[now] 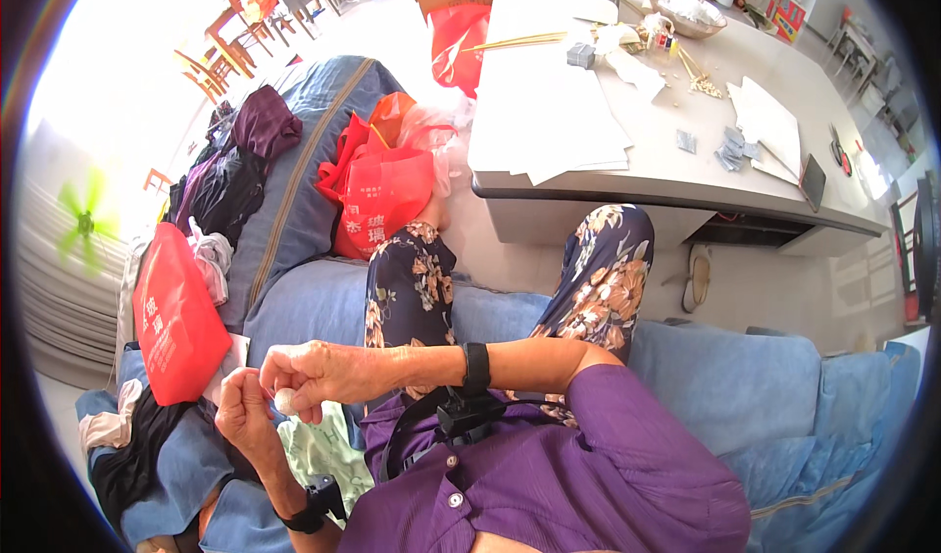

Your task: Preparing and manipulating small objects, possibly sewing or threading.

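Observation:
My right hand reaches across to the left side of my lap. Its fingers are closed on a small white ball-like thing, whose exact kind I cannot make out. Close beside it, my left hand is raised with its fingers pinched together. A faint thin line, perhaps thread, seems to run between the two hands. Whatever the left fingers hold is too small to tell. Pale green cloth lies below the hands on the blue-covered sofa.
A red bag stands left of my hands, near dark clothes. Another red bag sits by my knee. Ahead, the table holds white sheets, thin sticks, small grey packets, scissors and a bowl.

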`<state>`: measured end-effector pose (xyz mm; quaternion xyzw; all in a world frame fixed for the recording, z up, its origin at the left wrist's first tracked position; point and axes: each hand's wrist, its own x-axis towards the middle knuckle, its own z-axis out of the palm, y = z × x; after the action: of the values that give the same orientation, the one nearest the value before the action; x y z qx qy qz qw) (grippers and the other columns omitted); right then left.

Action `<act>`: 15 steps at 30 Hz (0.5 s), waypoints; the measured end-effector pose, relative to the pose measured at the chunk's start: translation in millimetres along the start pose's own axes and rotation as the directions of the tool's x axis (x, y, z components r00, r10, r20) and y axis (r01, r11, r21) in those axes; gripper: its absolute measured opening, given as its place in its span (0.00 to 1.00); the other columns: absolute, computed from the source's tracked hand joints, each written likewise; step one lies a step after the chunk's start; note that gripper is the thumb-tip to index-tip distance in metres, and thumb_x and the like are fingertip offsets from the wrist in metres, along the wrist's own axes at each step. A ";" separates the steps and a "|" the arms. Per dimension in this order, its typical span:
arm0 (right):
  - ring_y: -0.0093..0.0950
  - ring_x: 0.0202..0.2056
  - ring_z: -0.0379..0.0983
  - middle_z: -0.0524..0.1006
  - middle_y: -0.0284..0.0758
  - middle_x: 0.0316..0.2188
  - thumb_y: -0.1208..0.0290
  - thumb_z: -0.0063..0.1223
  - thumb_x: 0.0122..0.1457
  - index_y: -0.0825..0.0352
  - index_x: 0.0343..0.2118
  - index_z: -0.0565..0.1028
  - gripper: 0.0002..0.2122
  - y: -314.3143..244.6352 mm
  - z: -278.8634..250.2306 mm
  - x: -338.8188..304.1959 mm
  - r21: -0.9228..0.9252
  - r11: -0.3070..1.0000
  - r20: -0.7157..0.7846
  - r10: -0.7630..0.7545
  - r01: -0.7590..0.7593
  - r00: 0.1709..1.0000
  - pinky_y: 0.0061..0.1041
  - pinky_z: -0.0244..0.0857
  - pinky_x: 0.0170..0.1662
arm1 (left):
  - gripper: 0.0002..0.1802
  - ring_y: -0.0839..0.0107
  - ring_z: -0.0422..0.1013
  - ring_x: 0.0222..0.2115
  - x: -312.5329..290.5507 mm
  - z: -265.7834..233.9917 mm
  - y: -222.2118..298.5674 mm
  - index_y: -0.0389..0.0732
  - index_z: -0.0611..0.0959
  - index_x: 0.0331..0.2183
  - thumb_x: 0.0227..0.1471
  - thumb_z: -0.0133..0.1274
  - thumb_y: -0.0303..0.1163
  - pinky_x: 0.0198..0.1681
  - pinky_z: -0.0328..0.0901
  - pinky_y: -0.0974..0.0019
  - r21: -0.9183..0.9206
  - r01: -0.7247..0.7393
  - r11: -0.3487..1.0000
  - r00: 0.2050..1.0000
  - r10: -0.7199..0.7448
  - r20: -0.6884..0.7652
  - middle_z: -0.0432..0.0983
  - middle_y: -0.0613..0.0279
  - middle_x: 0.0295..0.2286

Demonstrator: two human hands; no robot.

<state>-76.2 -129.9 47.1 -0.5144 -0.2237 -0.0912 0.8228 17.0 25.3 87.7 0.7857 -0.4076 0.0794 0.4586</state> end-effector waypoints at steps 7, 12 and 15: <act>0.20 0.25 0.73 0.75 0.33 0.28 0.70 0.50 0.60 0.73 0.41 0.70 0.12 -7.2 -9.8 5.4 0.125 0.992 -0.080 0.020 -0.010 0.997 0.19 0.70 0.31 | 0.09 0.86 0.58 0.13 -27.1 21.7 -10.2 0.35 0.80 0.30 0.57 0.49 0.30 0.15 0.50 0.81 -0.274 0.195 0.942 0.977 -0.164 0.133 0.72 0.68 0.17; 0.20 0.29 0.74 0.73 0.31 0.29 0.69 0.51 0.59 0.70 0.38 0.69 0.10 4.7 -21.0 8.9 -0.062 0.990 -0.297 -0.136 0.123 0.945 0.20 0.69 0.33 | 0.07 0.84 0.61 0.14 -31.6 30.1 14.2 0.33 0.80 0.34 0.56 0.49 0.25 0.16 0.54 0.78 -0.161 0.202 0.966 0.953 -0.155 0.261 0.75 0.62 0.20; 0.20 0.30 0.72 0.72 0.30 0.29 0.69 0.50 0.59 0.69 0.37 0.67 0.09 0.1 -17.5 2.9 0.185 0.977 -0.362 -0.030 0.103 0.932 0.20 0.68 0.32 | 0.07 0.82 0.61 0.14 -32.1 31.6 20.7 0.29 0.79 0.33 0.52 0.46 0.20 0.17 0.55 0.77 -0.016 0.054 0.998 0.935 -0.045 0.352 0.74 0.59 0.19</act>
<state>-68.8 -145.1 41.8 -0.3955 -0.0960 -0.1878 0.8939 -26.6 13.6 67.3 0.7913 -0.4639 -0.0791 0.3904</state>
